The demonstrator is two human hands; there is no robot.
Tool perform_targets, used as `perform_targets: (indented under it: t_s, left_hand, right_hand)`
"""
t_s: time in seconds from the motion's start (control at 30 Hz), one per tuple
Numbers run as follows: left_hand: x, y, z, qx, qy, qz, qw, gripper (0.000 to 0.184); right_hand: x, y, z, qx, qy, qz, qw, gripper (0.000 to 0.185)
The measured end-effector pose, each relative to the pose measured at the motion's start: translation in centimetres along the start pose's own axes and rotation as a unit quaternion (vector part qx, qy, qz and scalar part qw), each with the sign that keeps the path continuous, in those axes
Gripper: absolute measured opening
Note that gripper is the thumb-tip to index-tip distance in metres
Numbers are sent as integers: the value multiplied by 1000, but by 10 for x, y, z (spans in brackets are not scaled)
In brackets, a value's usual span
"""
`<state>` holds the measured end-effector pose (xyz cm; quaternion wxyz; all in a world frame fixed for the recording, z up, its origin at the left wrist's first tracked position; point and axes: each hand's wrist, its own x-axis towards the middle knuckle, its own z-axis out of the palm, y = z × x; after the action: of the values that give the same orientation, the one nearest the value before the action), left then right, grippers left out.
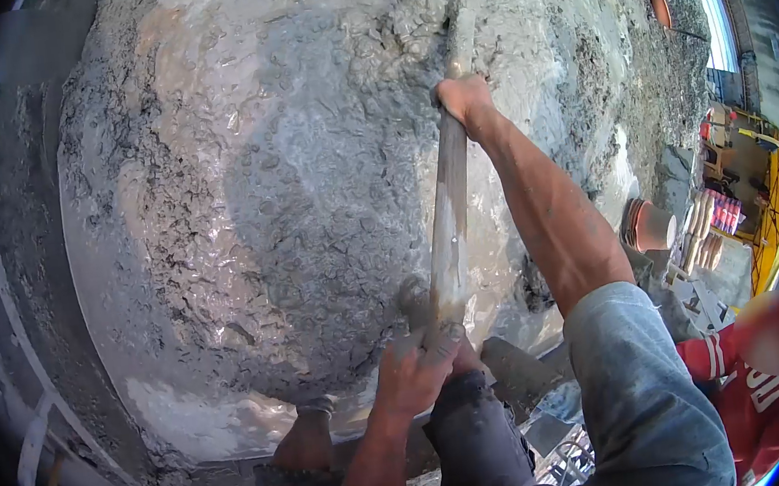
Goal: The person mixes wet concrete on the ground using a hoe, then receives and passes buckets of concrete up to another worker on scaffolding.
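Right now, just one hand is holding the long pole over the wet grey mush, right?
Not one but two: the head view shows the right hand and left hand both holding the long pole over the wet grey mush.

The right arm (557,206) reaches out long, elbow only slightly bent, its forearm bare below a grey sleeve; the right hand (465,100) is curled in a fist well in from the surface's (118,328) near edge. The left hand (417,368), also clenched, sits above that edge, its bare forearm slanting up to it.
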<state>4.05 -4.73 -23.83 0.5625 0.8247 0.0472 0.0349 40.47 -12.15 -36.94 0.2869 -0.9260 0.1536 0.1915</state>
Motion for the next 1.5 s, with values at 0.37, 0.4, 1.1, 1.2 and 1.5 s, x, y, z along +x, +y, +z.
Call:
perform_targets:
  t_s: [0.37,0.4,1.1,1.2,1.5]
  left_hand:
    - [-236,110,-212,23,-252,-448,857,60]
    - [-254,122,-224,30,-342,-548,763,58]
    - [344,-75,50,-302,-5,-250,920,45]
    - [307,-78,77,-275,-11,-301,913,53]
    - [122,-16,24,-239,-73,-325,912,45]
  right_hand:
    - [-397,51,38,288,-120,258,914,19]
    - [-431,83,48,349,-147,266,887,11]
    - [252,-159,-23,-266,11,-338,903,49]
    - [289,-126,1,-506,13,-419,754,42]
    - [91,-66,-9,194,-162,96,963,20]
